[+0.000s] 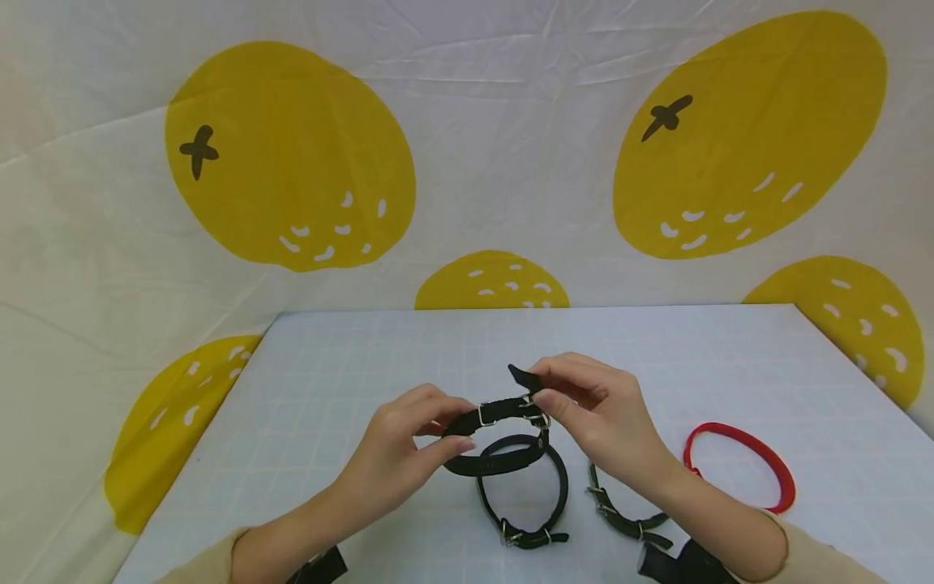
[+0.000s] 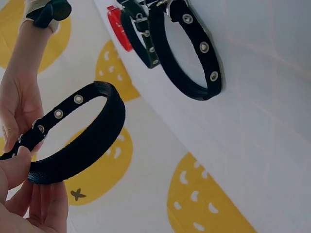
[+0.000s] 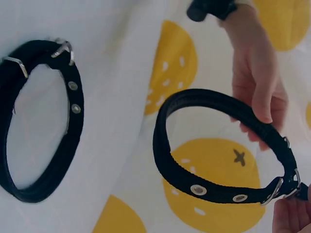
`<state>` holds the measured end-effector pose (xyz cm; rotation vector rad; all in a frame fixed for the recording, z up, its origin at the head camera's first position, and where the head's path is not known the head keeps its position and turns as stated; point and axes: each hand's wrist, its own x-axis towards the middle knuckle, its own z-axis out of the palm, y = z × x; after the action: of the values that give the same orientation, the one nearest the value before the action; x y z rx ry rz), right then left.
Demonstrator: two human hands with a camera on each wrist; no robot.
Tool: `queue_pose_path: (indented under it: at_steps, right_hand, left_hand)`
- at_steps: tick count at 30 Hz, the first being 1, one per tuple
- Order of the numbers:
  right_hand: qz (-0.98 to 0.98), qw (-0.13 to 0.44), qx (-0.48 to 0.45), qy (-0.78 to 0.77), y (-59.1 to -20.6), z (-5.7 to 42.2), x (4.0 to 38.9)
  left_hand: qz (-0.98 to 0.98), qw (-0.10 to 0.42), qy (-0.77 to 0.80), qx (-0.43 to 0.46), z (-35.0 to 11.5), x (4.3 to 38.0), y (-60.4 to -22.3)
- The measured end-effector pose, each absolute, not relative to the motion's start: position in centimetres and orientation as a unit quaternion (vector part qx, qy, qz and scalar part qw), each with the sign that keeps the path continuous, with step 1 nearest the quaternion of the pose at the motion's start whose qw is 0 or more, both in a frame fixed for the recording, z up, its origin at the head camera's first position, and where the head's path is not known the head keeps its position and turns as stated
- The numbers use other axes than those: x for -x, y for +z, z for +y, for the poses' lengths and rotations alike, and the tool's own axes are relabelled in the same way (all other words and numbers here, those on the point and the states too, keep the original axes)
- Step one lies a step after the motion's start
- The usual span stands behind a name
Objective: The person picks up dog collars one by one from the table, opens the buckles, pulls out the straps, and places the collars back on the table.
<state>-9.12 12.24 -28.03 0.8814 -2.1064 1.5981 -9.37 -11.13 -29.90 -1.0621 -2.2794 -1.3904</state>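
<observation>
A black buckle collar with metal eyelets is held up over the table, closed into a loop. My left hand pinches its left side between thumb and fingers. At the opposite side, by the metal buckle, my right hand pinches the strap, whose loose tip sticks up past the fingers. Two eyelets show along the band of the collar in the right wrist view. Beneath it, another black collar lies buckled on the table, partly covered by the held one.
A dark green collar lies below my right wrist, which hides part of it. Farther right is a red collar, also partly behind the forearm. The white table reaches back to a curtain printed with yellow fruit.
</observation>
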Motion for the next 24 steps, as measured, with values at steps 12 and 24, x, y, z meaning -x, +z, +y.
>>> queue_pose_path:
  at_steps: [12,24]
  right_hand:
    - [-0.736,0.111,-0.29,0.602,-27.7,12.4,9.9]
    - [-0.781,0.068,-0.293,0.547,-29.6,14.5,10.4]
  left_hand:
    - [-0.758,0.126,-0.53,0.36,-10.6,10.1,-30.7]
    - [-0.765,0.145,-0.542,0.315,-10.8,10.4,-29.8]
